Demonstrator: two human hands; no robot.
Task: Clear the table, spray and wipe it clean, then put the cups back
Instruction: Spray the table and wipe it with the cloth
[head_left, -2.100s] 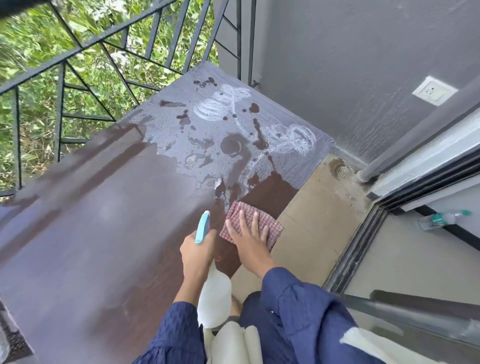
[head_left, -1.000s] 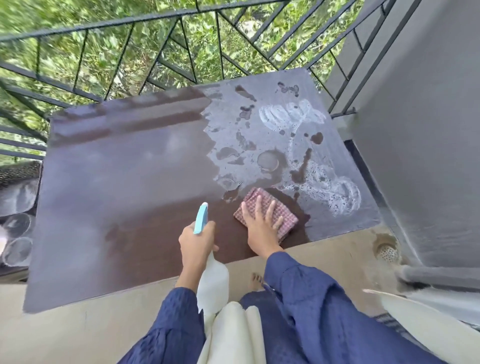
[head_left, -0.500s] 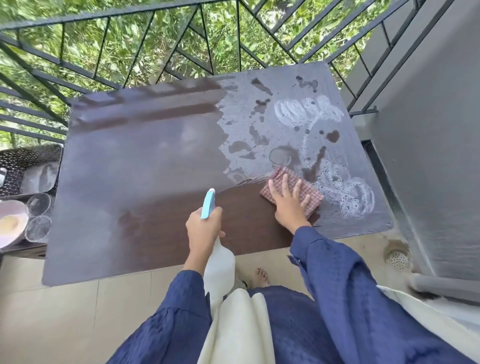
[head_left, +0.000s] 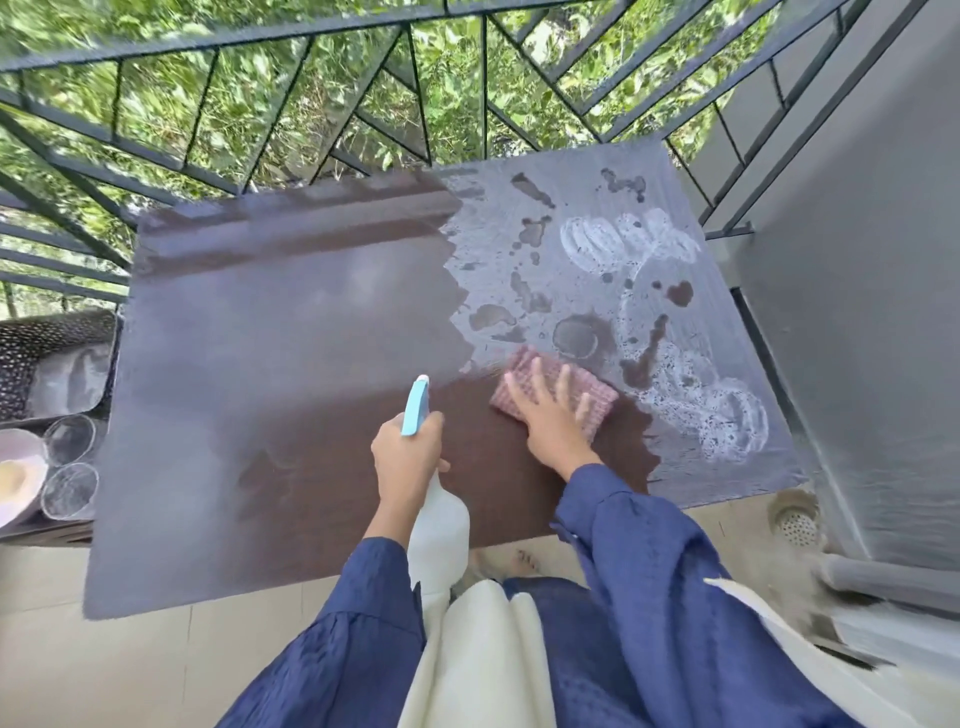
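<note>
A dark brown table (head_left: 270, 364) fills the middle of the view. Its right part is dusty grey, with dark wet blotches and white foam smears (head_left: 727, 421). My right hand (head_left: 548, 421) lies flat, fingers spread, on a pink checked cloth (head_left: 597, 400) pressed to the tabletop at the edge of the dusty area. My left hand (head_left: 408, 462) grips a white spray bottle with a light blue nozzle (head_left: 415, 413), held upright over the table's near edge. Two clear glass cups (head_left: 70, 467) stand on a low surface left of the table.
A black metal railing (head_left: 311, 104) with green foliage behind runs along the far side. A grey wall (head_left: 857, 260) stands close on the right, with a floor drain (head_left: 797, 519) at its foot. A pale bowl (head_left: 15, 478) and a dark woven tray (head_left: 47, 358) sit at the left.
My right hand has slid the cloth up and to the right into the dusty area, leaving a darker wiped strip behind. The view has swung left, bringing the cups into sight.
</note>
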